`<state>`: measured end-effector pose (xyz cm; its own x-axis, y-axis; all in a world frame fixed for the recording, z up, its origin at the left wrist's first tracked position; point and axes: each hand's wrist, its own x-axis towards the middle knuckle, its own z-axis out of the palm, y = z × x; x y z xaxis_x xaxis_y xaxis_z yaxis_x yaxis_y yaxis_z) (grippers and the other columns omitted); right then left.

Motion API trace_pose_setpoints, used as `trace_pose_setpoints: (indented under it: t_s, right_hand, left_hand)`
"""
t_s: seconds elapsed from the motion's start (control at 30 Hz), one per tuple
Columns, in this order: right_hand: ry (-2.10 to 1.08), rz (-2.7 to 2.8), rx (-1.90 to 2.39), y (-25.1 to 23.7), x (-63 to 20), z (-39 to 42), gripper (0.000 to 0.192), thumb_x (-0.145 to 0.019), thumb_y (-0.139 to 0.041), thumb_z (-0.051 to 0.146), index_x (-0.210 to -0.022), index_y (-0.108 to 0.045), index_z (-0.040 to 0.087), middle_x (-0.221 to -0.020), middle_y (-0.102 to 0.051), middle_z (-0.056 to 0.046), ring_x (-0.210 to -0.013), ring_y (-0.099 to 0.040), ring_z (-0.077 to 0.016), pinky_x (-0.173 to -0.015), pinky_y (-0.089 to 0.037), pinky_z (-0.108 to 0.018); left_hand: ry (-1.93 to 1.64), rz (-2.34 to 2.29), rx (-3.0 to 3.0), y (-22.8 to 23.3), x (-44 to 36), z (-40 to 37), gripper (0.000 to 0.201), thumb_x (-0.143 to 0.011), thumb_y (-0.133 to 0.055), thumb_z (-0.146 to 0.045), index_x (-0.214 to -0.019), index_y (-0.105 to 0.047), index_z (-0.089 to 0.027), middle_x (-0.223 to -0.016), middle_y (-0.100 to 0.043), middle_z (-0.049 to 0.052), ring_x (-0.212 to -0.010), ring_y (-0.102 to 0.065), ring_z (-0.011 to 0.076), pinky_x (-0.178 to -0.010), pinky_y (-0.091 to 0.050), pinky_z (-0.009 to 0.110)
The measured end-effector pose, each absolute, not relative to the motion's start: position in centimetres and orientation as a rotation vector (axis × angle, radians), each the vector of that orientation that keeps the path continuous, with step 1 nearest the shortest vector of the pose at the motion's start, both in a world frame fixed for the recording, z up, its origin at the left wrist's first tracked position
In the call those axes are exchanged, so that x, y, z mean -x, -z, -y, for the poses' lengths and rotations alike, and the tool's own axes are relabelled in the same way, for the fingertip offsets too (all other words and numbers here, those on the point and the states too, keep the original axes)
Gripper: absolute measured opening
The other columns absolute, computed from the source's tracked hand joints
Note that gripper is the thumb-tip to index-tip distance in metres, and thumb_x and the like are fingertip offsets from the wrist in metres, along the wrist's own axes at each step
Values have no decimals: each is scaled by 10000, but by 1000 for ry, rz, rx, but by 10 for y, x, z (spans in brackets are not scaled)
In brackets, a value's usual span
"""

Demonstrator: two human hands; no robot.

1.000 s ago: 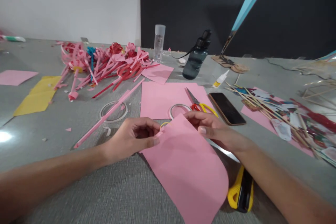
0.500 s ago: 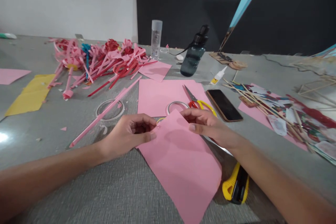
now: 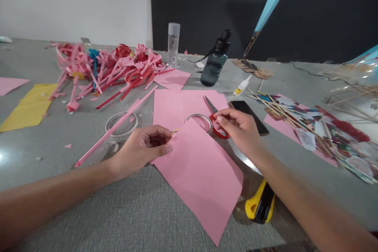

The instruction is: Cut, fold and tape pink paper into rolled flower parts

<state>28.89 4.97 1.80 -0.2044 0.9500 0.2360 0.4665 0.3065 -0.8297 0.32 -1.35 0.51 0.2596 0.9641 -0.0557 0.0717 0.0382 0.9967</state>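
Pinched at its left corner by my left hand, a pink paper sheet lies at a slant over the table. The fingers of my right hand are closed at the handles of the scissors. One red handle loop shows below them, while the hand covers the other loop. A roll of tape is partly hidden under the held sheet. Behind it rests another pink sheet. A thin rolled pink paper stick lies across a clear tape roll left of my hands.
Pink and red paper flowers are heaped at the back left, near yellow paper. Two bottles, one of them dark, stand behind. A phone, glue, sticks and a yellow cutter lie to the right.
My right hand has let go of the pink sheet and moved right and up onto the scissors' handles. My left hand still pinches the sheet. The view has shifted slightly.
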Motion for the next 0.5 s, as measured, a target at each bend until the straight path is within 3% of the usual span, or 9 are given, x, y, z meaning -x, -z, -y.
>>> trace_pose_setpoints:
  t_s: [0.2, 0.37, 0.5]
  right_hand:
    - [-250, 2226, 1551, -31, -312, -63, 108, -864, -653, 312, -914, -687, 223, -862, -717, -25, -741, -633, -178, -645, -414, -289]
    - [-239, 2380, 1758, -33, -319, -65, 227, -864, -665, 462, -878, -668, 236, -794, -689, -18, -674, -609, -180, -575, -351, -288]
    - [-80, 2401, 1827, -29, -318, -65, 205, -853, -675, 420, -912, -645, 226, -830, -687, -34, -726, -622, -209, -597, -339, -297]
  left_hand:
    - [-992, -1048, -1300, -1, -2, 14, 236, -790, -776, -249, -972, -663, -149, -800, -622, -4, -574, -508, 47, -431, -412, 133]
    - [-1017, -1063, -1289, -3, -3, 14, 231, -789, -784, -268, -948, -661, -153, -792, -617, -5, -584, -515, 52, -431, -411, 134]
    - [-1050, -1071, -1335, -1, -2, 14, 203, -812, -774, -286, -937, -672, -163, -797, -620, -7, -557, -503, 43, -428, -406, 139]
